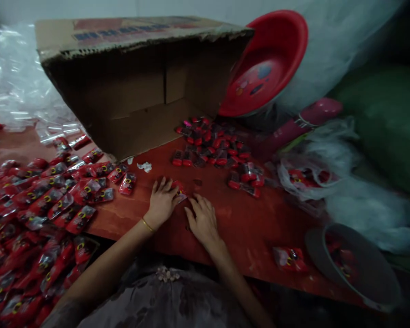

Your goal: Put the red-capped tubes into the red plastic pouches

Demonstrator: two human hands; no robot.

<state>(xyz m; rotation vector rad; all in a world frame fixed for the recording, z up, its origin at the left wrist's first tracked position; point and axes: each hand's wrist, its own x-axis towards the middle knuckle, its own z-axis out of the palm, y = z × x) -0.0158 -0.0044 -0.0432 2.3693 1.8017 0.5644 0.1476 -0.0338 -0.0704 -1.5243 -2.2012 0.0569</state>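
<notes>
On the red tabletop in front of me lies a small red packet (179, 189) with a clear plastic edge. My left hand (160, 203), a gold bangle at its wrist, holds the packet from the left, thumb and fingertips on it. Close by on the right is my right hand (204, 219), palm down with its fingers apart. Its fingertips are near the packet's clear edge; whether they touch it I cannot tell. Past my hands lies a heap of small red-and-clear pieces (213, 146), too blurred to name.
Many red packets (48, 196) crowd the left side. A cardboard box (140, 114) on its side stands behind, beside a red basin (269, 68). At right are a pink cylinder (304, 120), a plastic bag (307, 177), a single packet (290, 259) and a grey tub (365, 269).
</notes>
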